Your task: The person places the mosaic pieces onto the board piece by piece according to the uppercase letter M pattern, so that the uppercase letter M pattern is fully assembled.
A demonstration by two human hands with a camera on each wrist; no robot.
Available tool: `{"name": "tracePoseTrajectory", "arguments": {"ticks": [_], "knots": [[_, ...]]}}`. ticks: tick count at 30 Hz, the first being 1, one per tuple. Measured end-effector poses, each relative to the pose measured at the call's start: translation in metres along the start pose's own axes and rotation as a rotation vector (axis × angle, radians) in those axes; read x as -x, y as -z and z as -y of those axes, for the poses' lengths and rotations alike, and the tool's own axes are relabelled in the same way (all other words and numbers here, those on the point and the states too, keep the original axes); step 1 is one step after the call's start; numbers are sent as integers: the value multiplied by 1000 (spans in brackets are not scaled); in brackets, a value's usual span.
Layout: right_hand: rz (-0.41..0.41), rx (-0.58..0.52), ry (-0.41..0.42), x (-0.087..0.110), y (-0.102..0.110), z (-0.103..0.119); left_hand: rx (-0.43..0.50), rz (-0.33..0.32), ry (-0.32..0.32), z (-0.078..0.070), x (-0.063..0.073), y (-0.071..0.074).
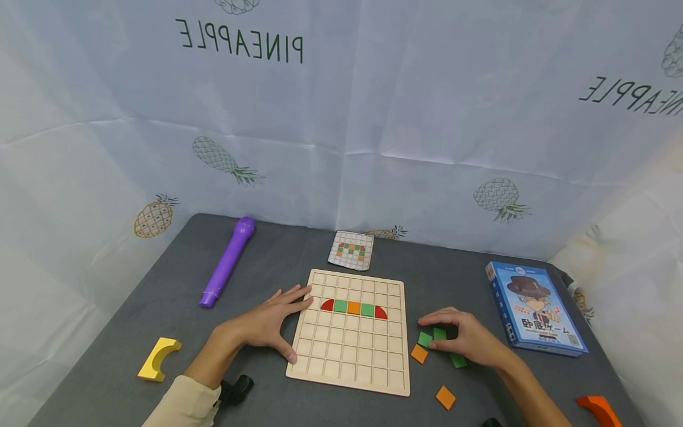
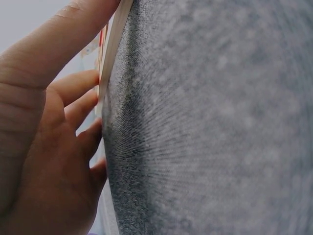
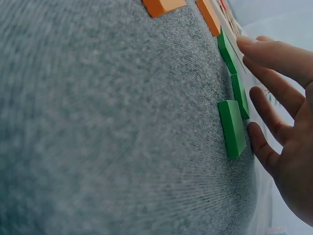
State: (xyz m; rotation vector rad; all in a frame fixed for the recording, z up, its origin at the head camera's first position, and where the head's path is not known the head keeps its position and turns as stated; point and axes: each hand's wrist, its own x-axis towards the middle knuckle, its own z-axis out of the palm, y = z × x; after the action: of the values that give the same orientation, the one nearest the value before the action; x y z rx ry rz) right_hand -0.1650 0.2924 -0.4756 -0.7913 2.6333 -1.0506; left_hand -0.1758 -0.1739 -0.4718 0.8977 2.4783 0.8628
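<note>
A wooden grid board (image 1: 349,351) lies on the dark table. One row on it bears a red quarter-round piece (image 1: 328,305), a green square (image 1: 340,306), an orange square (image 1: 354,308), a second green square (image 1: 367,309) and another red quarter-round (image 1: 380,312). My left hand (image 1: 267,320) rests at the board's left edge, fingers spread, thumb near the lower corner. To the right, my right hand (image 1: 466,338) hovers over loose green squares (image 3: 232,128), its fingers slightly bent with nothing visibly held. Two orange squares (image 1: 419,354) lie close by.
Behind the board is a pattern card (image 1: 351,251). A purple microphone-shaped stick (image 1: 228,261) and a yellow arch block (image 1: 159,359) lie left. On the right are a blue game box (image 1: 536,308) and an orange arch block (image 1: 600,409). A pineapple-print curtain (image 1: 341,118) hangs behind.
</note>
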Motion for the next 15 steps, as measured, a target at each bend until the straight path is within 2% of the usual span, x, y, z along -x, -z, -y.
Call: {"name": "tracePoseTrajectory", "arguments": {"ticks": [6, 15], "knots": [[41, -11, 15, 0, 0, -4, -3, -2, -1, 1, 0, 0], [57, -13, 17, -1, -1, -3, -1, -1, 2, 0, 1, -1]]}}
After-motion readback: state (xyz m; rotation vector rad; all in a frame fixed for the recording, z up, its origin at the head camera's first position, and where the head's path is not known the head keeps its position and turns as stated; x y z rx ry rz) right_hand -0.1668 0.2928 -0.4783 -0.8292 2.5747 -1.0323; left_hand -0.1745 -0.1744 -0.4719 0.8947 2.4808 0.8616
